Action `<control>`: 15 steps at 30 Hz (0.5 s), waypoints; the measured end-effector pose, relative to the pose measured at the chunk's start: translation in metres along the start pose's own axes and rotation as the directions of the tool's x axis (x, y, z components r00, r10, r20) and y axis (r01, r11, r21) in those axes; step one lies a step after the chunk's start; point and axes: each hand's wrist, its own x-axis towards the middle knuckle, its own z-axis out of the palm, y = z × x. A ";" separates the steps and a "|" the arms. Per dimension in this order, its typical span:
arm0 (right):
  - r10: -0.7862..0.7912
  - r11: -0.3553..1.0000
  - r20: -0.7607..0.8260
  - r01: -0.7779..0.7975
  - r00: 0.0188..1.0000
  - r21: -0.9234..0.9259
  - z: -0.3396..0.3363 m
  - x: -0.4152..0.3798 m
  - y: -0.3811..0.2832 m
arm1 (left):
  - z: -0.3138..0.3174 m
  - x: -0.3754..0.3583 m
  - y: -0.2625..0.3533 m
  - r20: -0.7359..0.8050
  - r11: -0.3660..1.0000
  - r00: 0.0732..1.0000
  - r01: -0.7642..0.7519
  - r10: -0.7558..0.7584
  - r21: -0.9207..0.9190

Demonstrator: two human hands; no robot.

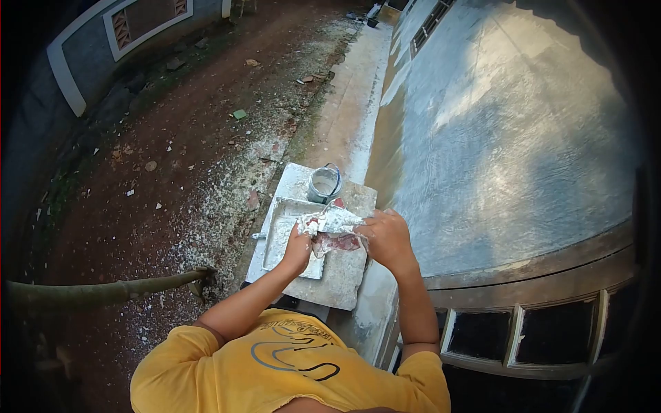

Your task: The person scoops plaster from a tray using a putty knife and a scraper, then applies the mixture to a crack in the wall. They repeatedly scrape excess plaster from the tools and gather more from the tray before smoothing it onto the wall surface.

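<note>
Between my hands is a crumpled, white-smeared plastic bag (pixel 337 242) with reddish patches, held over the work board. My left hand (pixel 297 249) is closed on its left end, with white matter on the fingertips. On the other end, my right hand (pixel 389 237) pinches a bunched corner with bent fingers. Under the left hand lies a white-coated paint tray (pixel 280 230), partly covered by the bag and hand. Just beyond the bag stands a small paint pail (pixel 323 182) with a raised handle and whitish contents.
A pale, spattered board (pixel 337 282) carries the tray and pail. The grey-white plastered wall (pixel 496 138) rises close on the right, above a wooden window frame (pixel 516 334). At left, a bamboo pole (pixel 103 292) juts over dirt ground (pixel 138 206) strewn with white flakes.
</note>
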 end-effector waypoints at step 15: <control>0.066 0.988 -0.039 -0.060 0.997 0.142 -0.003 -0.010 0.014 | 0.009 -0.002 0.011 -0.010 0.999 0.999 0.041 -0.041 0.010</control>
